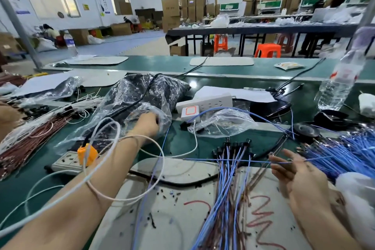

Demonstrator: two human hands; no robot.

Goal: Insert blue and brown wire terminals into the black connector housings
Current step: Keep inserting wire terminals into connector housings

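My left hand reaches into the mouth of a clear plastic bag full of black connector housings; its fingers are hidden by the plastic. My right hand pinches a single blue wire that runs leftward across the mat, along with a brown wire. A bundle of finished blue and brown wires with black housings at their far ends lies on the white mat. A heap of loose blue wires lies at the right. Brown wires lie at the left.
A white cable loops around my left forearm. A power strip and a socket with an orange plug sit on the green bench. A small clear bag, a water bottle and black clutter stand right of centre.
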